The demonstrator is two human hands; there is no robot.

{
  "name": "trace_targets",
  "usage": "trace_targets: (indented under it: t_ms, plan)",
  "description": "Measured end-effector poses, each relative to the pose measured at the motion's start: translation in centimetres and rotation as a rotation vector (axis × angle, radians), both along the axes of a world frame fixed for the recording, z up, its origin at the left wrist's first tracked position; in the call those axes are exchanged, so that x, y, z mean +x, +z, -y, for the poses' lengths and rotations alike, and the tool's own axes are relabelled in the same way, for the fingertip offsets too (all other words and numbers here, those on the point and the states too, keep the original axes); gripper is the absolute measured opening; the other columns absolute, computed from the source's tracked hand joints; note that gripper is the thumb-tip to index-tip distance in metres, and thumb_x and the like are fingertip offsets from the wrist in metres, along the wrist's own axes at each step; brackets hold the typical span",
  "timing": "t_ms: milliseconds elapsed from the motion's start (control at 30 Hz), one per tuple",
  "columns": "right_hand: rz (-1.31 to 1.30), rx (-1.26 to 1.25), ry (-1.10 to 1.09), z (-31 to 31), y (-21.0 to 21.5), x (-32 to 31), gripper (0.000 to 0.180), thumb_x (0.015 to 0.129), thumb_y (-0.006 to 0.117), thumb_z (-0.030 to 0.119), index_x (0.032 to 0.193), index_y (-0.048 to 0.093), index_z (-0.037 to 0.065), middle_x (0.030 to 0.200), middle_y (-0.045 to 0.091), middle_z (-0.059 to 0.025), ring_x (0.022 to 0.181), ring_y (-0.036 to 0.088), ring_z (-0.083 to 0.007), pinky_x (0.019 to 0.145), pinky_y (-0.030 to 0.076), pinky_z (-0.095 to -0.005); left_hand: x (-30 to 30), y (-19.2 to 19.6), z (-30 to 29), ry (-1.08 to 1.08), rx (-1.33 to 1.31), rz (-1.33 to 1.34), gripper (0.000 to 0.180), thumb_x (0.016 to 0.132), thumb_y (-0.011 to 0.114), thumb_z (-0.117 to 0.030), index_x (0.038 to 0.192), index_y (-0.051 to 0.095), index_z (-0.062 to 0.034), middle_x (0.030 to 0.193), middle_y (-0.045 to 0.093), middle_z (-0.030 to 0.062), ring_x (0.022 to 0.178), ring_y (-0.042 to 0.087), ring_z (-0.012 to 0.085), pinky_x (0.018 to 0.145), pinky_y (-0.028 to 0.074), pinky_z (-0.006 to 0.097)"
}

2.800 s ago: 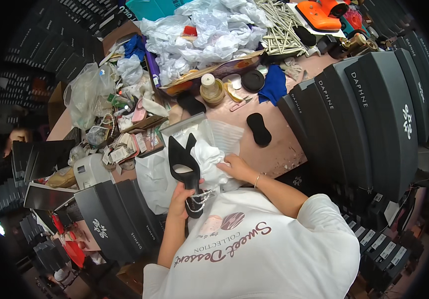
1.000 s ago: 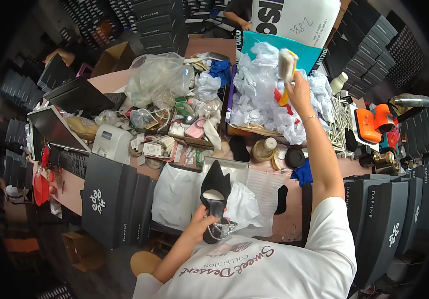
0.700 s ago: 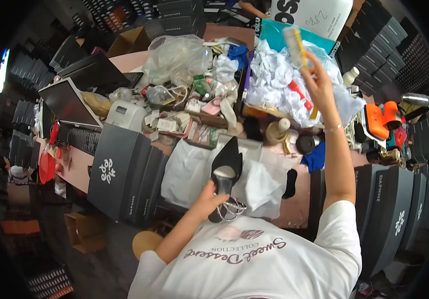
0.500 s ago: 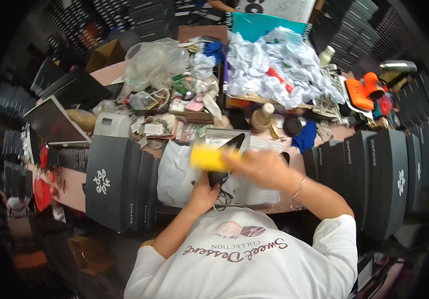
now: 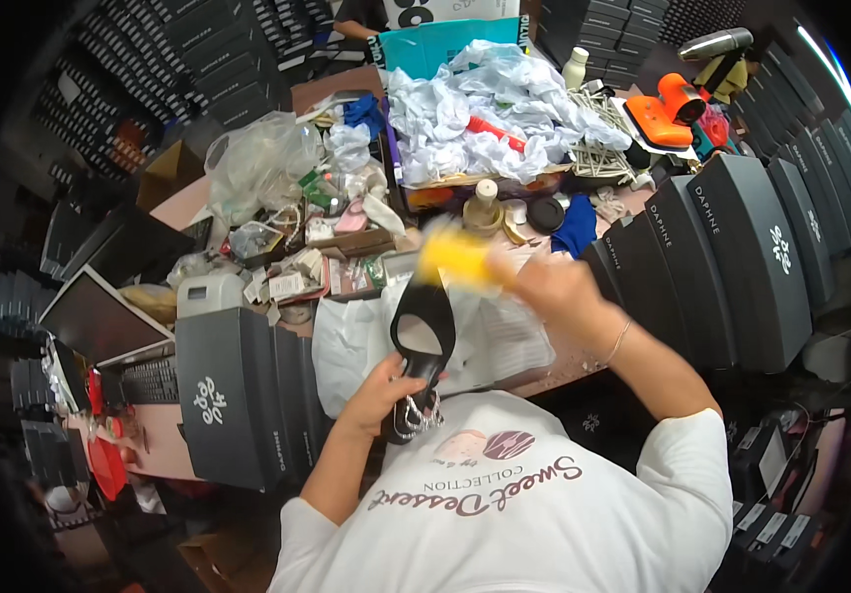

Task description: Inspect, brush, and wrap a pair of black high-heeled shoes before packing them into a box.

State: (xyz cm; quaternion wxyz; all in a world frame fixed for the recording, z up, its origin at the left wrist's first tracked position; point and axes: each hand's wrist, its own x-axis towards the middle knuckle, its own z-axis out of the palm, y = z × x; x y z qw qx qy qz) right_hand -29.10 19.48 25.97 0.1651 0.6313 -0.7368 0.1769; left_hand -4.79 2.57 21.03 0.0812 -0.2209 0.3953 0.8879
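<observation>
Left hand (image 5: 386, 381) grips the black shoe (image 5: 424, 341) upright over the white bag (image 5: 346, 341) on the surface; right hand (image 5: 554, 287), back from the far paper pile (image 5: 495, 119), fingers closed on a blurred yellow object (image 5: 455, 259), now meets the shoe's toe.

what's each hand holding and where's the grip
Left hand grips the black pointed shoe near its heel end. Right hand holds a blurred yellow thing; grip unclear.

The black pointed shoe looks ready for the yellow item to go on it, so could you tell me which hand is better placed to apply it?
The right hand: it grips the blurred yellow item just above the black pointed shoe. The left hand is occupied steadying the shoe near its heel.
</observation>
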Motion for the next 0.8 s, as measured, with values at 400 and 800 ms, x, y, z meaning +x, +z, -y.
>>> trace_targets:
  t_ms: [400, 800]
  plan:
    - [0.122, 0.127, 0.014, 3.0, -6.5, -3.8, 0.040, 0.083, 0.059, 0.022, 0.123, 0.055, 0.022, 0.068, 0.057, -0.0056, 0.049, 0.056, -0.0182, 0.041, 0.046, -0.0309, 2.2, 0.7, -1.1, 0.090, 0.104, 0.013, 0.052, 0.080, 0.059, -0.003, 0.128, 0.039, 0.0009, 0.109, 0.060, 0.0186, 0.073, 0.065, 0.0191, 0.065, 0.056, 0.030]
    - [0.827, 0.026, -0.115, 3.1, -7.2, -0.2, 0.044, 0.088, 0.060, 0.021, 0.129, 0.049, 0.007, 0.100, 0.064, -0.0201, 0.090, 0.062, -0.0349, 0.077, 0.048, -0.0404, 7.1, -14.0, 6.7, 0.158, -1.225, 0.485, 0.046, 0.085, 0.063, -0.018, 0.120, 0.047, 0.0065, 0.105, 0.063, 0.0191, 0.087, 0.065, 0.0223, 0.075, 0.053, 0.033]
